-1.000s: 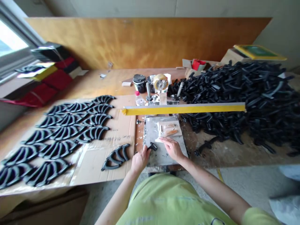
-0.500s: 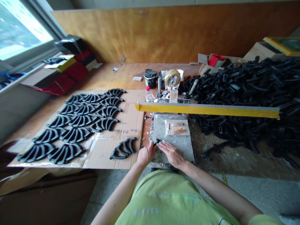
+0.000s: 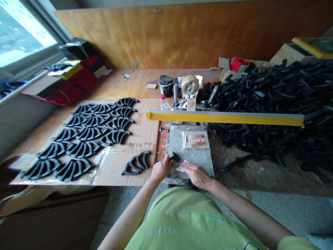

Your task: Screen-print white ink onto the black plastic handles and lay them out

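My left hand (image 3: 160,169) is closed around a black curved plastic piece (image 3: 175,157), whose end sticks out to the right over the grey plate (image 3: 174,139). Under the fingers of my right hand (image 3: 197,174) is a small whitish cloth (image 3: 181,167), pinched at the plate's near edge. The cloth and the black piece are a little apart. A small board with wooden strips (image 3: 195,139) lies on the plate, beyond my right hand. To the left, several similar black pieces (image 3: 137,164) lie side by side on cardboard (image 3: 111,170).
A yellow-taped bar (image 3: 223,118) crosses above the plate's far end. Behind it stand a black-stained tub (image 3: 165,85), a roll of tape (image 3: 190,85) and a bottle with a pink cap (image 3: 163,102). A big heap of black pieces (image 3: 270,93) fills the right side. Neat rows of them (image 3: 83,147) cover the cardboard's left.
My right hand with the cloth has moved right and slightly nearer, away from the black piece. More of the piece now shows beyond my left hand.
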